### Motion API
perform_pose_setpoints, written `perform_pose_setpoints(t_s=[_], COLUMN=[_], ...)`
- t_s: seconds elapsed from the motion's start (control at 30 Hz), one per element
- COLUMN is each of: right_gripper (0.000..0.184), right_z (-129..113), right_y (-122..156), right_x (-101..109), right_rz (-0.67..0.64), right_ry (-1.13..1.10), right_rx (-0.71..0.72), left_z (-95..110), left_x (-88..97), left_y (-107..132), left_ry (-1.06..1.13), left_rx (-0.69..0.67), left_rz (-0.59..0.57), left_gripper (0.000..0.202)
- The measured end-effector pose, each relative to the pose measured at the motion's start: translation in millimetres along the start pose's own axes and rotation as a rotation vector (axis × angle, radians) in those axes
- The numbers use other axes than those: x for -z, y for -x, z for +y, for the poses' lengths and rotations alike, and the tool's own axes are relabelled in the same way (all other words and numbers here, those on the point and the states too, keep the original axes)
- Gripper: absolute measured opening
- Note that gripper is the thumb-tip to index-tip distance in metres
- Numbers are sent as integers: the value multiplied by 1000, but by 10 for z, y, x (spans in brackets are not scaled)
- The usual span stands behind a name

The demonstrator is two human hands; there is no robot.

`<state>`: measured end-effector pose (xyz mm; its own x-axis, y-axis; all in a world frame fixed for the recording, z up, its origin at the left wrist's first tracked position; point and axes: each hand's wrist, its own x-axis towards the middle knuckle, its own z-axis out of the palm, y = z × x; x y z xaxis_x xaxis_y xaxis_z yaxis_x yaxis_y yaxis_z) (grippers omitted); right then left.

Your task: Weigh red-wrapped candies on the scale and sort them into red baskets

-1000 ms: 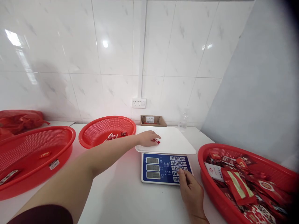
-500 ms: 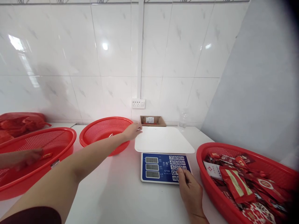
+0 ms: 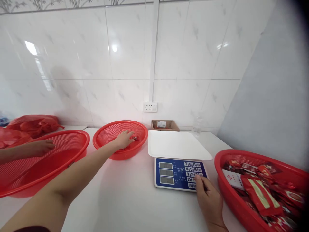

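L hand (image 3: 124, 139) moved from scale (image 3: 178, 145) edge to inside mid basket (image 3: 127, 155), fingers loosely spread, w/ 1 small packet (image 3: 135, 138) just beside fingertips. R hand (image 3: 210, 197) curled narrow at keypad (image 3: 192, 172); can't tell if it's holding anything. (Another person's hand (image 3: 44, 147) is at L basket (image 3: 64, 161).)

Cannot read the digits on the displays (image 3: 166, 173) of the counter scale (image 3: 178, 175). Cannot see the lower keypad keys beneath the right hand (image 3: 209, 199), nor tell touching from hovering. Cannot make out the underside of the left hand (image 3: 124, 139) or confirm contact with the small wrapped packet (image 3: 135, 138). Lose another person's forearm (image 3: 16, 153) and the left basket (image 3: 62, 159) at the left edge, the right basket (image 3: 228, 193) in dark right-edge shadow.
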<state>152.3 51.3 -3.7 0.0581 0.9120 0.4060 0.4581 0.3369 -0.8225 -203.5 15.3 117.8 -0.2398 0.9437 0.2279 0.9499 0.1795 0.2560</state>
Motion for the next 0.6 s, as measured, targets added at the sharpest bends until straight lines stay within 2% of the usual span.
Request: perform_pose_setpoints(t_s=[0.1,0.17,0.2,0.23,0.27,0.3,0.33,0.37,0.43,0.53,0.6], right_gripper=[33,36,38,39,40,40,39,38,36,29,26], right_z=[-48,-91,-113,-136,-164,-200,-244,-295,-408,-546,-572], right_y=[14,18,20,29,50,86,136,195,307,355,276], right_x=[-39,-78,-91,-93,-76,-35,31,127,395,908,1239], right_rz=[51,90,108,119,126,128,126,121,112,114,120], right_ry=[-82,-65,-45,-24,-5,12,28,42,69,147,251], right_rx=[136,189,206,227,248,270,291,311,345,335,209], left_z=[378,693,849,998,1136,1259,1364,1449,1545,1538,1491], left_x=[-115,-288,-395,-511,-630,-749,-863,-971,-1154,-1325,-1375], left_y=[241,476,616,765,915,1055,1176,1268,1358,1312,1245], left_ry=[13,75,127,162,162,140,130,156,266,500,643], left_rx=[-220,-535,-711,-896,-1074,-1229,-1326,-1358,-1305,-1035,-832], left_rz=[107,309,369,356,257,102,-60,-190,-367,-508,-596], left_gripper=[38,33,31,29,29,29,31,32,38,42,37])
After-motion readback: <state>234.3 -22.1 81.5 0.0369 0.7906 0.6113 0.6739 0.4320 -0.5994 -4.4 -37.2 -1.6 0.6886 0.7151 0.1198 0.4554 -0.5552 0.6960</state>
